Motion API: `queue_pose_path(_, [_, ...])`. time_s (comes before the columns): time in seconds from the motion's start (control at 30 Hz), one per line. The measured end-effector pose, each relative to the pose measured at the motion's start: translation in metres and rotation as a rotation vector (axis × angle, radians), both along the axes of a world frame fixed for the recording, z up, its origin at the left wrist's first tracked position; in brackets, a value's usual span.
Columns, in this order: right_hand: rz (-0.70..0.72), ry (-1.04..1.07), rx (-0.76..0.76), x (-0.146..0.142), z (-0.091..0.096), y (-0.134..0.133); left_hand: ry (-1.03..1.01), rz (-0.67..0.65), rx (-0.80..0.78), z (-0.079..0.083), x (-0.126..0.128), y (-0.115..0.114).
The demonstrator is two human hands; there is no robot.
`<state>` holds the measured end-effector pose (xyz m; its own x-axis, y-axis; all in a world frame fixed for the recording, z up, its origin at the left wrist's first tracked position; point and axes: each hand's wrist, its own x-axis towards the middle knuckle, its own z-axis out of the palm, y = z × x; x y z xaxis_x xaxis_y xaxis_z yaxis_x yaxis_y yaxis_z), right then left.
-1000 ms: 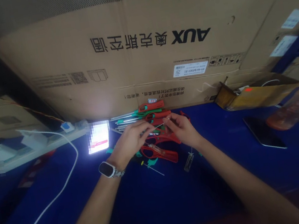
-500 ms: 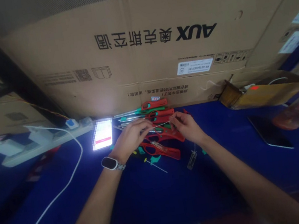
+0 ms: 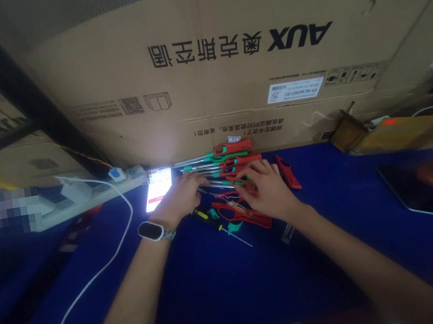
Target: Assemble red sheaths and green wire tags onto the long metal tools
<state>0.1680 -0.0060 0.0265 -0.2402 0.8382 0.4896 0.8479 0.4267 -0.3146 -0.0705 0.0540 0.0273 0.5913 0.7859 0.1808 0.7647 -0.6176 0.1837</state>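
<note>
A pile of red and green long-nosed lighters (image 3: 227,161) with metal tubes lies on the blue table (image 3: 230,292) against the cardboard box. My left hand (image 3: 183,196), with a watch on its wrist, reaches into the left side of the pile, fingers curled at the metal tubes; what they hold is hidden. My right hand (image 3: 269,192) lies on the pile's right side, fingers stretched over a red and green lighter. A red lighter shell (image 3: 246,215) lies just in front of the hands. A thin metal rod (image 3: 237,237) and a small clear part (image 3: 288,233) are nearby.
A large AUX cardboard box (image 3: 226,72) walls off the back. A lit phone (image 3: 158,187), a power strip (image 3: 82,200) and a white cable (image 3: 104,263) are at the left. A red piece (image 3: 288,172), a dark tablet (image 3: 412,189) and an open carton (image 3: 403,133) are at the right.
Both hands held a thin rod between them above the pile; now they have dropped onto the pile, and the rod no longer shows between them. The view has shifted left.
</note>
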Motion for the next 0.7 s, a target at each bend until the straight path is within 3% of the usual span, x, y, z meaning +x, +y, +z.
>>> queue_pose_path(0.17, [0.081, -0.207, -0.091, -0.029, -0.005, 0.003, 0.075, 0.030, -0.001, 0.001, 0.005, 0.000])
queue_pose_path(0.33, [0.053, -0.219, -0.149, -0.036, -0.015, 0.011, 0.068, 0.051, 0.037, -0.001, 0.009, -0.001])
queue_pose_path(0.5, [0.029, -0.038, -0.220, -0.032, -0.012, 0.012, -0.013, 0.023, 0.072, -0.002, 0.006, 0.000])
queue_pose_path(0.7, [0.139, 0.398, -0.241, -0.014, 0.000, 0.009, -0.351, -0.091, 0.123, 0.016, 0.002, -0.009])
